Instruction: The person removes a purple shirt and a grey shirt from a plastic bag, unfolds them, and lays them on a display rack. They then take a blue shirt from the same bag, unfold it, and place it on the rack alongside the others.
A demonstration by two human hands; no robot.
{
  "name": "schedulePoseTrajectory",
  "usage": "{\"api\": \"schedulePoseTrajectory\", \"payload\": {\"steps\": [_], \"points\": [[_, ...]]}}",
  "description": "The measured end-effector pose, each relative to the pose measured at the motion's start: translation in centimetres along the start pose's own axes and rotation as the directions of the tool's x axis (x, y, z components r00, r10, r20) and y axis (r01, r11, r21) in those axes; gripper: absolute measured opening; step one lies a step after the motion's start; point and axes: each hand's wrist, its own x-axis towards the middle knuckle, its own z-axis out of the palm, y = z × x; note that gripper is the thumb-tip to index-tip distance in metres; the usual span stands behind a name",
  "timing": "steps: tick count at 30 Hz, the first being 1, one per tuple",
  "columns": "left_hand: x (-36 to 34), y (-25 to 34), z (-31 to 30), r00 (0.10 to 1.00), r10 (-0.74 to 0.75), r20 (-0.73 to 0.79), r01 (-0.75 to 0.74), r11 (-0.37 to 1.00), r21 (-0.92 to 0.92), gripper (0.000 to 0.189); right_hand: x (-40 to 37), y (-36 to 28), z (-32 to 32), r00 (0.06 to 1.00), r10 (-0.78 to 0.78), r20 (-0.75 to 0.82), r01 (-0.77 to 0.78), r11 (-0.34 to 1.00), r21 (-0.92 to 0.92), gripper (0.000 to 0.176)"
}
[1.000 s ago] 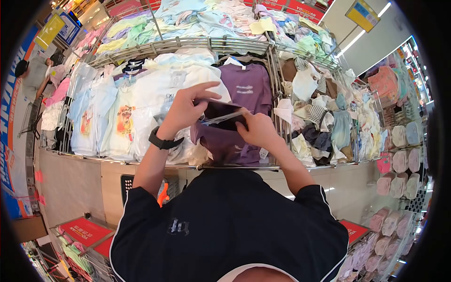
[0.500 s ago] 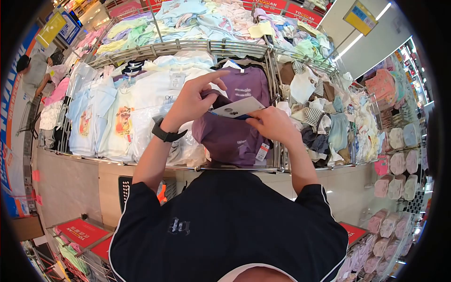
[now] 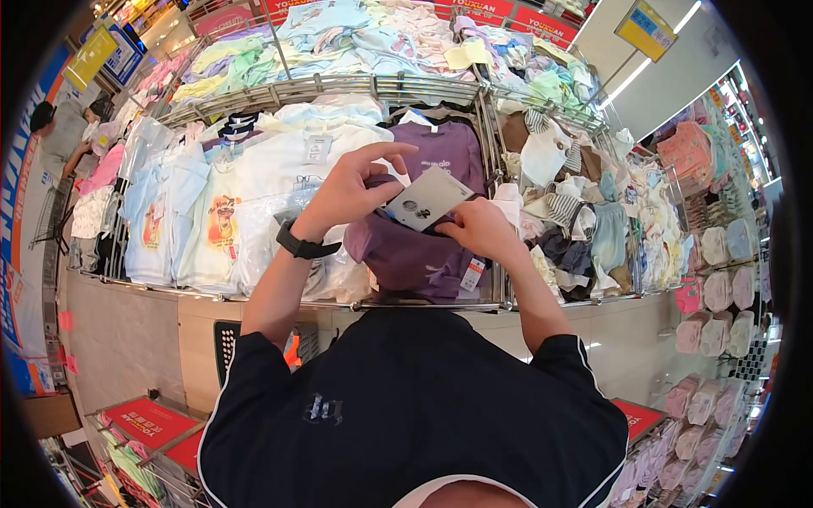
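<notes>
My left hand (image 3: 351, 188) and my right hand (image 3: 479, 229) both hold a flat white packet (image 3: 428, 199) with small round marks on its face. The packet is tilted, face up toward me, in front of a purple T-shirt (image 3: 423, 245) that hangs on a metal clothes rack (image 3: 398, 85). My left fingers grip the packet's upper left edge. Fingertips of the right hand pinch its lower right corner. A black watch (image 3: 302, 246) sits on my left wrist. A price tag (image 3: 472, 275) dangles from the purple shirt's hem.
White and pale blue T-shirts (image 3: 212, 203) hang left of the purple one. Loose mixed garments (image 3: 576, 212) fill the bin at right. Folded clothes (image 3: 339, 38) lie piled on top of the rack. Another person (image 3: 63, 135) stands far left. Pink items (image 3: 720, 288) line shelves at right.
The packet has turned from edge-on and dark to face up, showing its white front. Both hands stayed on it and shifted slightly.
</notes>
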Motion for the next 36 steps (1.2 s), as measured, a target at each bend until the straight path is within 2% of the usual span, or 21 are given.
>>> {"api": "schedulePoseTrajectory", "payload": {"steps": [1, 3, 4, 7, 9, 10, 12, 13, 16, 19, 21, 22, 23, 24, 26, 27, 30, 31, 32, 34, 36], "points": [[0.1, 0.0, 0.0, 1.000, 0.003, -0.004, -0.003, 1.000, -0.027, 0.045, 0.1, 0.4, 0.5, 0.999, 0.021, -0.050, -0.024, 0.998, -0.063, 0.020], [0.3, 0.5, -0.1, 1.000, 0.015, 0.010, -0.017, 0.983, 0.182, 0.039, 0.3, 1.1, 1.1, 0.987, 0.052, -0.153, -0.080, 0.980, -0.184, 0.020], [0.4, 0.7, -0.2, 1.000, 0.019, 0.019, -0.024, 0.959, 0.284, 0.036, 0.3, 0.5, 0.8, 0.973, 0.089, -0.214, -0.114, 0.988, -0.107, 0.018], [1.0, -1.1, 0.0, 0.938, 0.283, 0.199, -0.346, 0.802, 0.488, 0.022, 0.5, -1.1, 0.2, 0.912, 0.214, -0.350, -0.178, 0.975, 0.134, 0.014], [0.7, -0.9, 0.5, 0.961, 0.207, 0.182, -0.276, 0.712, 0.646, 0.012, 0.6, -1.2, 0.1, 0.868, 0.301, -0.395, -0.193, 0.937, 0.290, 0.012], [0.7, -0.7, 0.7, 0.971, 0.170, 0.169, -0.240, 0.655, 0.716, 0.008, 0.8, -1.0, -0.1, 0.831, 0.190, -0.522, -0.107, 0.977, 0.186, 0.013], [0.8, -1.1, 0.7, 0.973, 0.144, 0.181, -0.230, 0.539, 0.810, 0.012, 1.1, -0.6, -0.4, 0.699, -0.064, -0.712, 0.032, 0.998, -0.058, 0.015], [0.7, -1.1, 0.6, 0.974, 0.128, 0.185, -0.224, 0.476, 0.851, 0.014, 1.0, -0.8, -0.5, 0.715, -0.028, -0.698, 0.016, 1.000, -0.025, 0.014], [1.1, -0.8, 1.3, 0.952, 0.273, 0.137, -0.266, 0.518, 0.813, 0.026, 0.7, -2.1, -1.1, 0.770, 0.177, -0.613, -0.043, 0.973, 0.226, 0.012], [1.2, -3.2, 0.6, 0.910, 0.405, -0.090, -0.155, 0.533, 0.832, 0.031, 0.7, -2.4, -2.6, 0.687, 0.108, -0.719, 0.142, 0.950, 0.279, 0.010], [1.1, -5.5, -0.4, 0.921, 0.081, -0.380, 0.143, 0.839, 0.525, 0.026, 1.0, -1.7, -3.1, 0.596, -0.085, -0.798, 0.250, 0.964, 0.084, 0.010], [1.1, -5.8, -0.7, 0.879, -0.120, -0.462, 0.288, 0.905, 0.312, 0.024, 1.2, -1.3, -3.2, 0.543, -0.182, -0.820, 0.293, 0.956, -0.018, 0.010], [1.3, -6.1, -0.9, 0.874, -0.143, -0.465, 0.252, 0.951, 0.181, 0.011, 1.3, -1.3, -3.1, 0.581, -0.164, -0.797, 0.309, 0.951, 0.029, 0.011], [1.6, -6.5, -1.0, 0.870, -0.101, -0.483, 0.181, 0.976, 0.122, 0.011, 1.4, -1.3, -3.0, 0.617, -0.146, -0.773, 0.321, 0.944, 0.078, 0.012], [2.5, -4.1, -0.3, 0.848, -0.021, -0.529, 0.028, 1.000, 0.006, 0.013, 1.3, -1.6, -2.8, 0.764, 0.039, -0.645, 0.235, 0.913, 0.334, 0.014], [2.7, -2.4, 0.6, 0.848, 0.159, -0.506, -0.074, 0.980, 0.184, 0.021, 1.7, -1.4, -2.3, 0.767, 0.075, -0.637, 0.241, 0.887, 0.394, 0.017], [3.0, 0.3, -1.3, 0.842, 0.311, -0.440, 0.014, 0.803, 0.596, 0.024, 1.0, -0.6, -2.2, 0.764, 0.135, -0.631, 0.093, 0.944, 0.315, 0.019], [2.8, 1.0, -2.2, 0.832, 0.269, -0.486, 0.052, 0.834, 0.549, 0.029, 0.6, -0.8, -2.5, 0.769, 0.127, -0.626, 0.113, 0.937, 0.329, 0.020], [2.8, 1.3, -2.6, 0.831, 0.304, -0.465, -0.009, 0.845, 0.535, 0.028, 0.1, -1.4, -3.3, 0.770, 0.122, -0.627, 0.133, 0.929, 0.344, 0.022], [2.2, 1.3, -1.6, 0.898, 0.145, -0.415, 0.039, 0.914, 0.403, 0.033, -0.6, -2.3, -4.3, 0.794, 0.077, -0.603, 0.161, 0.930, 0.330, 0.026], [1.9, 0.8, -0.3, 0.922, 0.127, -0.367, 0.011, 0.936, 0.351, 0.034, -0.8, -2.8, -5.0, 0.836, -0.016, -0.549, 0.193, 0.945, 0.266, 0.034]]}}
